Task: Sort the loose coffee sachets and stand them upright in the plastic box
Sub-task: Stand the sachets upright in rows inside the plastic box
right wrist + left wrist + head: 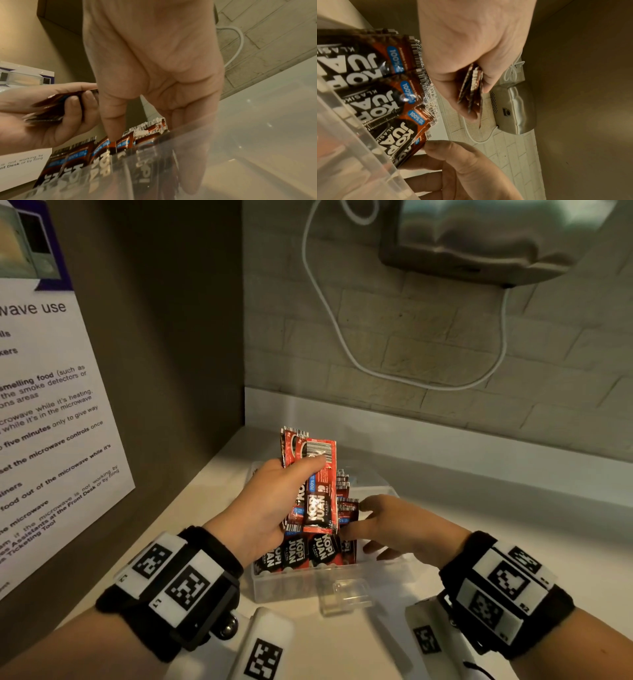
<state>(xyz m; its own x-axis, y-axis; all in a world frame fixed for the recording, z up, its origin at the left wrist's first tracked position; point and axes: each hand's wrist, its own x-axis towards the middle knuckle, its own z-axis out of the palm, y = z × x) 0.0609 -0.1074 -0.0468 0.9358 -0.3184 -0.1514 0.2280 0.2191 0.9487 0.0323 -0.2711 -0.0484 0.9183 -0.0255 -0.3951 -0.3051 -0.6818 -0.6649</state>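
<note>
Sachets (313, 484), several fanned, are being pinched in your left hand (263, 508); your right hand (404, 525), fingers extended, is touching upright sachets (308, 553) inside one plastic box (308, 583).

Microwave notice (51, 405), white cable (329, 313), metal dispenser (486, 237), brick wall (445, 344)
</note>
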